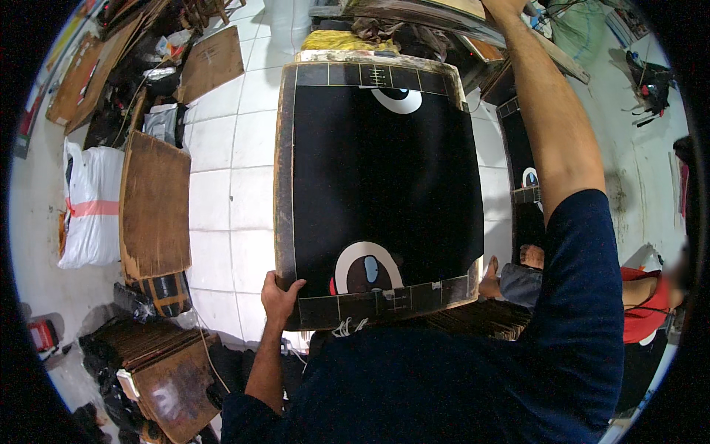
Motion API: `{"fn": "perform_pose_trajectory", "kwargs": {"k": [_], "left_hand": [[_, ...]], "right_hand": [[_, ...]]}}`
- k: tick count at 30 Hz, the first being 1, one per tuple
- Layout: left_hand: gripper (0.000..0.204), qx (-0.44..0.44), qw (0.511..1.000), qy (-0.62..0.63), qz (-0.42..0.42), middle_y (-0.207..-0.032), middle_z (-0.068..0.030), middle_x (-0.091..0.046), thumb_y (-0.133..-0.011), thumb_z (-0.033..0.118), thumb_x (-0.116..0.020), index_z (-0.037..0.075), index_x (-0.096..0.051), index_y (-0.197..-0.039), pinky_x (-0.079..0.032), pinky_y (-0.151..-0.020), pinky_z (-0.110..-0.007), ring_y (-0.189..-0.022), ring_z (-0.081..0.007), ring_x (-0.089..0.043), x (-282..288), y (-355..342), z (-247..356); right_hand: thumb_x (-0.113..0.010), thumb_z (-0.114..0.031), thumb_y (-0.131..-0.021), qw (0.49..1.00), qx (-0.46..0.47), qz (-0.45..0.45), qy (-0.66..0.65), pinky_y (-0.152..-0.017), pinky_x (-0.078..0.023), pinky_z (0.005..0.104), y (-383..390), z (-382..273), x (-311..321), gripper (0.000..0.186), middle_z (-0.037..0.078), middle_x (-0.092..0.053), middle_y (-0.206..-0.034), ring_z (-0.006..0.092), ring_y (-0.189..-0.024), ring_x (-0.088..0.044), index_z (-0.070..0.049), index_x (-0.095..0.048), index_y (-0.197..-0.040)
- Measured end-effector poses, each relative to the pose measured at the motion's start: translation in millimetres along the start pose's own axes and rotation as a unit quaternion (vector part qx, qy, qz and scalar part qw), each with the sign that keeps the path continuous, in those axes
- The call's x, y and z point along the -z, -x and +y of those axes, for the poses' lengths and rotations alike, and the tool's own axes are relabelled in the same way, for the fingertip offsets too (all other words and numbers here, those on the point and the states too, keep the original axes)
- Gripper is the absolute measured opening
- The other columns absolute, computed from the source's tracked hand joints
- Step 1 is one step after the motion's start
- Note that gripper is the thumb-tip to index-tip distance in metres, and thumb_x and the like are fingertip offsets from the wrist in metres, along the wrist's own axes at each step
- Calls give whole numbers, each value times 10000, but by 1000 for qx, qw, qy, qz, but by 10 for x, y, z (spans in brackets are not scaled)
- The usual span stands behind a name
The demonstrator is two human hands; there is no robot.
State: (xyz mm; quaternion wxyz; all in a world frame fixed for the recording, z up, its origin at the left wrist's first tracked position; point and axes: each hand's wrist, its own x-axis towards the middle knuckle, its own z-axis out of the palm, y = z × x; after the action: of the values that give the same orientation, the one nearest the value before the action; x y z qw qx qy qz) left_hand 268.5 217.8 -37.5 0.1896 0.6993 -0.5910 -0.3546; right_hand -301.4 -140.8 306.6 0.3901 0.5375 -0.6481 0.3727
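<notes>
A large black printed board [381, 177] with brown cardboard edges and white-and-brown round shapes stands up in front of me. My left hand [279, 296] grips its lower left corner from beneath. My right arm reaches up along the board's right side; my right hand [505, 7] is at the top edge of the view, mostly cut off, near a stack of boards [414, 13] at the top.
Brown cardboard sheets [155, 203] lie on the white tiled floor [222, 222] at left, beside a white sack [90, 203]. Stacked boards [166, 370] sit at lower left. Another person in red [651, 296] sits at right beside more black boards [521, 159].
</notes>
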Motion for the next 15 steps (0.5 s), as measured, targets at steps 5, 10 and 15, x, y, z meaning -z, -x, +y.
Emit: {"fn": "perform_pose_trajectory", "kwargs": {"k": [5, 10, 15], "left_hand": [[654, 8, 998, -63, 13, -981, -223, -697, -710, 386, -935, -24, -605, -1100, -546, -815, -481, -932, -396, -698, 87, -181, 139], [673, 36, 996, -80, 2, -1014, -231, -707, -709, 379, -933, -26, -608, -1136, -547, -836, -487, -960, -412, -700, 85, -140, 237], [665, 57, 995, -81, 4, -1026, -222, -714, -713, 362, -932, -22, -609, -1149, -549, -849, -483, -959, -404, -708, 82, -136, 346]], "right_hand": [[-705, -200, -889, 1000, -12, -6, 24, -927, -447, 537, -112, -67, 56, 337, 132, -672, -1128, 381, -1096, -603, -126, -633, -1210], [-714, -220, -893, 1000, -13, -15, 10, -933, -444, 539, -244, -118, 41, 349, 131, -682, -1124, 374, -1088, -615, -125, -636, -1220], [-709, -232, -900, 1000, -19, -4, 15, -928, -453, 534, -328, -101, 31, 342, 133, -686, -1123, 374, -1091, -620, -139, -641, -1222]]}}
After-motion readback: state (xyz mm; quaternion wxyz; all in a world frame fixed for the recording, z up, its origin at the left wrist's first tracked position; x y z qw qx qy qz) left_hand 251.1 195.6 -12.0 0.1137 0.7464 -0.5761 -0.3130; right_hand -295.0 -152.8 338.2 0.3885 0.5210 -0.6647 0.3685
